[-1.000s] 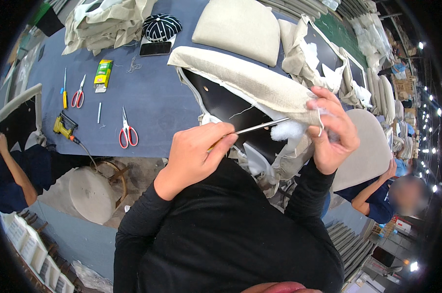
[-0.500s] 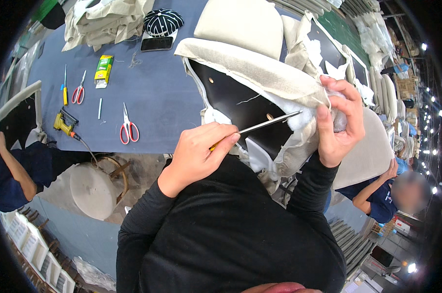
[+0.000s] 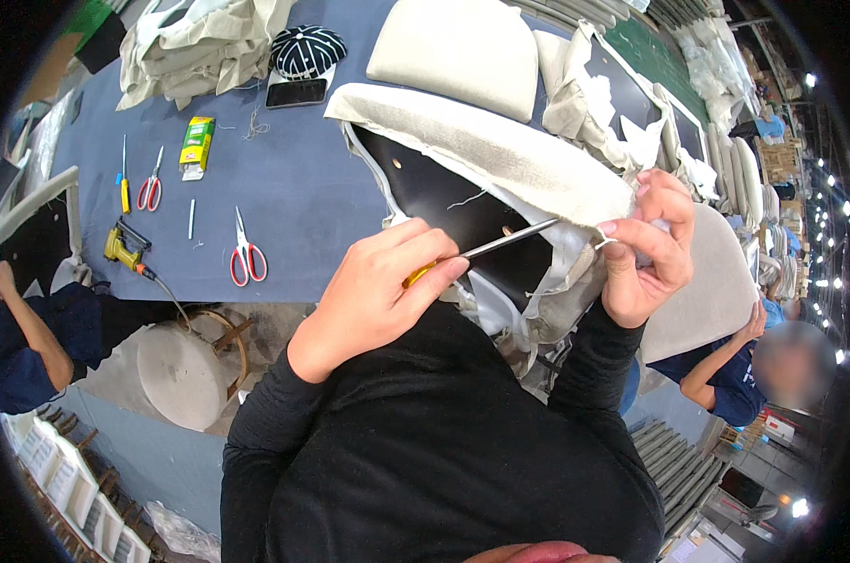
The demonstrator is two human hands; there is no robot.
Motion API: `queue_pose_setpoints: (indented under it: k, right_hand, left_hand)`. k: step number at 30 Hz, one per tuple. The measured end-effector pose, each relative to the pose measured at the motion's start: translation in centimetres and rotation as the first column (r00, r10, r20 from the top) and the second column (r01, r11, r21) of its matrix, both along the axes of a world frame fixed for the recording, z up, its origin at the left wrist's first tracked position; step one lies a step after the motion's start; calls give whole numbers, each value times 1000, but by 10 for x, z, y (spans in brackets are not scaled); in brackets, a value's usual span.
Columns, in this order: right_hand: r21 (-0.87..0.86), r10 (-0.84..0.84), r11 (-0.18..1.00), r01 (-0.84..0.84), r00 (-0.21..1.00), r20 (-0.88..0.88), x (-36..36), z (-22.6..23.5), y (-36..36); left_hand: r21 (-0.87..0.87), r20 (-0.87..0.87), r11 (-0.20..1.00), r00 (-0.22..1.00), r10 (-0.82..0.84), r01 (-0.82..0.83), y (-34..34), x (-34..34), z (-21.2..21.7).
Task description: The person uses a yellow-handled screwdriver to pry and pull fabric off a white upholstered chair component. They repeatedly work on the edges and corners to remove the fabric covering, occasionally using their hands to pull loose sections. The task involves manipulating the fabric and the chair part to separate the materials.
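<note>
My left hand (image 3: pixel 369 296) is closed round the yellow handle of a screwdriver (image 3: pixel 513 237). Its metal shaft points up to the right, the tip at the fabric edge near the corner of a chair cushion. Beige cover fabric (image 3: pixel 486 136) wraps the cushion's far side, leaving the black base board (image 3: pixel 423 183) with its small holes exposed. At the right corner my right hand (image 3: pixel 655 258) pinches the fabric edge between thumb and fingers. A bit of white shows by its fingertips. Loose cloth and white padding (image 3: pixel 493 305) hang along the near side.
Two red-handled scissors (image 3: pixel 247 258), a yellow-green box (image 3: pixel 197 145), another screwdriver (image 3: pixel 125 183) and a yellow staple gun (image 3: pixel 123 246) lie left on the table. A finished-looking cushion (image 3: pixel 453 56) lies beyond. Co-workers are at left and right, one holding a beige cushion (image 3: pixel 702 291).
My right fingers have closed into a pinch at the corner, and fabric now covers most of the white stuffing seen there before. The screwdriver tip has shifted slightly left.
</note>
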State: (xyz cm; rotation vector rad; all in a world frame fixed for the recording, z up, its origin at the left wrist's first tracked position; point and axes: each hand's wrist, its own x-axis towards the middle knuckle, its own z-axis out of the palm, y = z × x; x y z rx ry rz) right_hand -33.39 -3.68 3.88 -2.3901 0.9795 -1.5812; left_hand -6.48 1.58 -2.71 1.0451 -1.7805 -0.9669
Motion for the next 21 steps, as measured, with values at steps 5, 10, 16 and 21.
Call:
queue_pose_setpoints:
  k: [5,10,16,21]
  right_hand:
    - [3,67,998,-67,998,20,-1,-1,2]
    - [17,100,995,-101,994,51,-1,-3,6]
    - [6,137,990,-139,986,89,-2,-7,11]
    - [5,172,985,-173,981,84,-6,-8,14]
  left_hand:
    - [54,-73,998,997,31,-27,10,-9,0]
    - [162,-14,987,1000,-6,8,10,-1,21]
    - [28,107,1000,994,-5,2,6,1,33]
    - [-35,154,999,988,22,-17,7,-1,40]
